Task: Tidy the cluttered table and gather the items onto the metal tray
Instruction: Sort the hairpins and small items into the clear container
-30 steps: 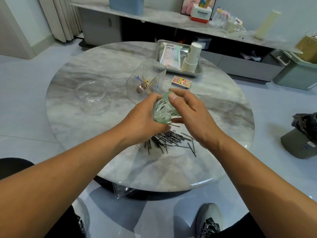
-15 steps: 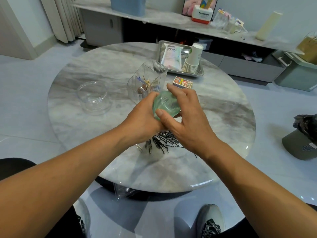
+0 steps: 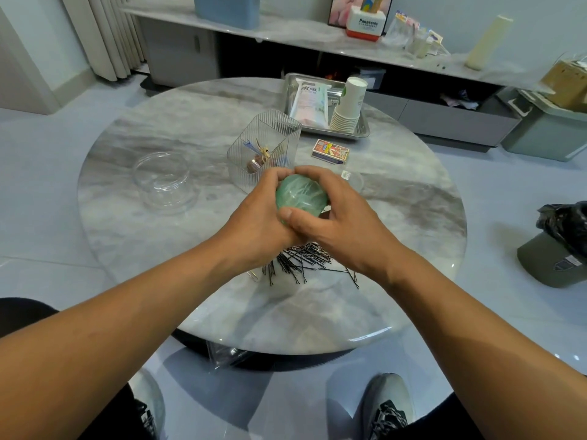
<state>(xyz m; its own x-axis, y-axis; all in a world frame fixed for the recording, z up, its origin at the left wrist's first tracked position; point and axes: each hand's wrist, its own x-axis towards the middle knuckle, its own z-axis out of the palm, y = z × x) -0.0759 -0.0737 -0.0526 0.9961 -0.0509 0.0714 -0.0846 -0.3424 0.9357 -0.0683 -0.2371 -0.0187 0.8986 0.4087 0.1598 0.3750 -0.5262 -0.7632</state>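
While cupped, green container (image 3: 300, 193) between hands (image 3: 336, 217)

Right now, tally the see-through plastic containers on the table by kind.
Ribbed clear box: 1
Round clear tub: 1
Green container held in both hands: 1
Total: 3

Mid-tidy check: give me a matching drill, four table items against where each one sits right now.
Items:
1. paper cups
2. green container
3. matchbox
4. hairpins

Places:
A. held between left hand and right hand
B. loose pile on the marble table, below the hands
C. stacked on the metal tray
D. flat on the table just in front of the tray

Pairs: 1-C, 2-A, 3-D, 4-B
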